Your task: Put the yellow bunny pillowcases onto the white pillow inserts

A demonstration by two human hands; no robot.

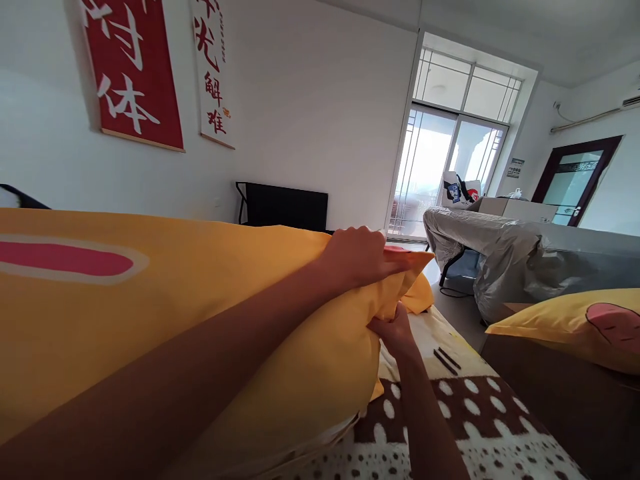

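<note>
A large yellow cover [225, 267] with a pink stripe fills the left and middle of the view, puffed up over something hidden inside. My left hand [357, 257] reaches across and grips its upper right corner, which points to the right. Just below, my right hand [395, 327] pinches the cover's right edge between thumb and fingers. Under the cover's lower edge a strip of whitish fabric shows. The brown and cream spotted blanket [470, 407] lies beneath.
Two dark sticks [447, 361] lie on the blanket. A yellow pillow [565, 327] rests at the right on a dark surface. Behind are plastic-covered furniture [505, 247], a black panel [287, 207] by the wall and a glass door [425, 167].
</note>
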